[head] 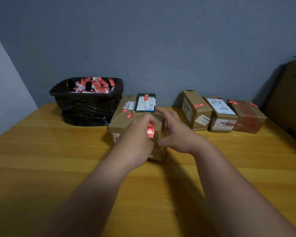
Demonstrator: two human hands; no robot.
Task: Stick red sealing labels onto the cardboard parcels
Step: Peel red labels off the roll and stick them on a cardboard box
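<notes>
A small cardboard parcel (158, 127) stands on the wooden table (58, 159), mostly hidden behind my hands. My left hand (137, 134) pinches a red sealing label (150, 131) against the parcel's front top edge. My right hand (173, 132) reaches to the parcel's right side, fingers spread and relaxed, thumb near the front face. Directly behind lies a larger flat cardboard parcel (121, 120) with red labels on it, and a green parcel (145, 102) rests on its far end.
A bin lined with a black bag (86, 103) at the back left holds several red labels and white backing scraps. Three labelled parcels (222, 113) stand in a row at the back right. A big cardboard box (290, 100) leans at the far right.
</notes>
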